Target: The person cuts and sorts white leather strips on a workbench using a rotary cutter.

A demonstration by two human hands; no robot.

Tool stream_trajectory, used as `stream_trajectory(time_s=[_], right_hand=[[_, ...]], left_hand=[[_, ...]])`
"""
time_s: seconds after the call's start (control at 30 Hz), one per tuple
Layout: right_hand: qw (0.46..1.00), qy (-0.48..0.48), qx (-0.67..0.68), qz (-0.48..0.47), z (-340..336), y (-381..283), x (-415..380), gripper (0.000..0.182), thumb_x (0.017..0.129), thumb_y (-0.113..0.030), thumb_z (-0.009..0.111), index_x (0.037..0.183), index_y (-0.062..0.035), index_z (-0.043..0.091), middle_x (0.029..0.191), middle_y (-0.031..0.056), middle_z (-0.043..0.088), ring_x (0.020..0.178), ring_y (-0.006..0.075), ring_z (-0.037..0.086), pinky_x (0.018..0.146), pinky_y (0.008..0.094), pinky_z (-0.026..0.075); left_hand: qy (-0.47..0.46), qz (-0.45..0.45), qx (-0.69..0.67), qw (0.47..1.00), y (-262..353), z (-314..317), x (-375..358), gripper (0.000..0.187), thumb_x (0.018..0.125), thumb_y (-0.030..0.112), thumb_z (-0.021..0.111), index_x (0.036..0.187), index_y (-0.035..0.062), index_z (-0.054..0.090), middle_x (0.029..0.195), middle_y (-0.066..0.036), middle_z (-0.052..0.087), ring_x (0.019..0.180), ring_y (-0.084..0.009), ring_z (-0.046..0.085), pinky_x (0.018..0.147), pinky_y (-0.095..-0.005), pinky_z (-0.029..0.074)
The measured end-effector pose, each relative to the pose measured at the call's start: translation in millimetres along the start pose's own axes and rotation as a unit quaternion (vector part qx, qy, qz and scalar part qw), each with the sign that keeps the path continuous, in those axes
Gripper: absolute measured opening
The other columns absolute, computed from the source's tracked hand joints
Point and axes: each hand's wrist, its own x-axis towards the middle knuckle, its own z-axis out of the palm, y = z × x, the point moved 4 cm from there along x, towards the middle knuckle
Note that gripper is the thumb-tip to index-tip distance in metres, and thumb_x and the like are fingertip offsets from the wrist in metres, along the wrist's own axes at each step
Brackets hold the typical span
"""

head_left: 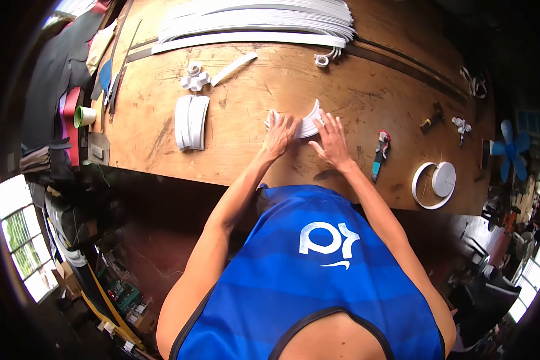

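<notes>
A small stack of curved white strips (308,127) lies on the wooden table between my two hands. My left hand (279,137) rests at the stack's left end, fingers pointing away from me and slightly spread, with a bit of white material showing beside its fingertips. On the right end of the stack are the fingertips of my right hand (332,141), its fingers apart and thumb stretched toward the strips. Neither hand is wrapped around anything. Further left lies another bundle of white strips (191,122).
Long white strips (255,24) cover the table's far side. White rolls (195,78) and a loose strip (234,68) lie left. Rightward are a teal-and-red cutter (379,157), a yellow-black tool (431,118) and a white coil (443,179). A green-rimmed cup (85,116) stands at the left edge.
</notes>
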Motion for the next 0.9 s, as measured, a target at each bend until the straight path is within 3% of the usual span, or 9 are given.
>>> stream_trajectory(time_s=[0.07, 0.1, 0.13, 0.27, 0.37, 0.57, 0.63, 0.83, 0.9], right_hand=[[0.992, -0.078, -0.050, -0.084, 21.9, -11.4, 6.2, 0.077, 0.085, -0.036, 0.064, 0.148, -0.0085, 0.029, 0.155, 0.0150, 0.021, 0.142, 0.0316, 0.022, 0.117, 0.0489, 0.014], [0.991, -0.080, -0.048, -0.099, 29.4, -12.3, 8.7, 0.077, 0.085, -0.036, 0.064, 0.148, -0.0085, 0.029, 0.155, 0.0150, 0.021, 0.142, 0.0316, 0.022, 0.117, 0.0489, 0.014], [0.987, -0.086, -0.076, -0.111, 37.1, -11.0, 11.7, 0.076, 0.085, -0.035, 0.064, 0.147, -0.0073, 0.029, 0.155, 0.0151, 0.023, 0.142, 0.0309, 0.023, 0.117, 0.0491, 0.013], [0.974, -0.112, -0.134, -0.141, 51.1, 0.2, 18.7, 0.070, 0.086, -0.030, 0.061, 0.145, -0.0038, 0.032, 0.149, 0.0140, 0.033, 0.139, 0.0301, 0.028, 0.118, 0.0494, 0.012], [0.972, -0.101, -0.136, -0.165, 46.4, -1.2, 22.9, 0.069, 0.084, -0.027, 0.063, 0.142, -0.0028, 0.035, 0.139, 0.0143, 0.042, 0.135, 0.0317, 0.033, 0.117, 0.0502, 0.015], [0.978, -0.129, -0.097, -0.132, 35.7, -4.0, 29.6, 0.072, 0.078, -0.022, 0.069, 0.140, -0.0020, 0.037, 0.128, 0.0171, 0.043, 0.130, 0.0350, 0.035, 0.115, 0.0494, 0.020], [0.976, -0.123, -0.107, -0.148, 38.2, -4.2, 29.8, 0.074, 0.077, -0.023, 0.068, 0.141, -0.0024, 0.036, 0.127, 0.0184, 0.043, 0.128, 0.0374, 0.036, 0.115, 0.0504, 0.021], [0.979, -0.129, -0.086, -0.130, 43.4, -5.3, 25.3, 0.080, 0.080, -0.030, 0.069, 0.146, -0.0057, 0.031, 0.147, 0.0193, 0.027, 0.139, 0.0384, 0.022, 0.116, 0.0542, 0.013], [0.983, -0.132, -0.109, -0.070, 37.0, -7.5, 28.0, 0.084, 0.075, -0.037, 0.074, 0.147, -0.0174, 0.034, 0.155, 0.0185, 0.013, 0.143, 0.0393, 0.013, 0.115, 0.0593, 0.006]], left_hand=[[0.008, -0.001, -0.011, 1.000, -3.9, 4.3, -3.3, 0.072, 0.076, 0.034, 0.071, 0.137, 0.0079, 0.042, 0.127, -0.012, 0.048, 0.129, -0.0316, 0.039, 0.112, -0.0621, 0.018], [0.013, 0.008, -0.026, 1.000, -7.6, 11.9, -5.5, 0.073, 0.077, 0.034, 0.071, 0.137, 0.0070, 0.041, 0.130, -0.012, 0.047, 0.132, -0.0321, 0.036, 0.112, -0.0617, 0.017], [0.003, 0.007, -0.014, 1.000, -13.0, 21.2, -6.1, 0.080, 0.074, 0.042, 0.072, 0.138, 0.0060, 0.039, 0.140, -0.014, 0.041, 0.139, -0.0333, 0.028, 0.114, -0.0606, 0.014], [0.013, -0.009, -0.038, 0.999, -18.5, -13.0, -9.9, 0.094, 0.068, 0.052, 0.076, 0.141, 0.0079, 0.037, 0.147, -0.015, 0.034, 0.144, -0.0352, 0.016, 0.114, -0.0608, 0.007], [-0.004, -0.027, -0.014, 1.000, -37.5, -18.9, -14.9, 0.094, 0.067, 0.052, 0.077, 0.141, 0.0098, 0.037, 0.147, -0.015, 0.034, 0.144, -0.0366, 0.015, 0.114, -0.0617, 0.007], [0.007, -0.041, -0.093, 0.995, -53.3, -12.2, -28.1, 0.079, 0.069, 0.042, 0.078, 0.131, 0.0068, 0.043, 0.144, -0.021, 0.034, 0.139, -0.0387, 0.025, 0.114, -0.0527, 0.023], [0.116, -0.047, -0.161, 0.979, -53.2, -0.4, -35.2, 0.079, 0.069, 0.034, 0.079, 0.133, 0.0070, 0.041, 0.146, -0.022, 0.032, 0.135, -0.0414, 0.031, 0.111, -0.0501, 0.030], [0.088, -0.062, -0.148, 0.983, -41.2, -7.0, -36.4, 0.083, 0.076, 0.033, 0.074, 0.140, -0.0014, 0.033, 0.147, -0.024, 0.030, 0.137, -0.0384, 0.030, 0.114, -0.0471, 0.027], [0.088, -0.064, -0.144, 0.984, -43.4, -5.5, -36.2, 0.084, 0.077, 0.032, 0.074, 0.141, -0.0023, 0.031, 0.147, -0.024, 0.030, 0.138, -0.0374, 0.030, 0.114, -0.0471, 0.027]])
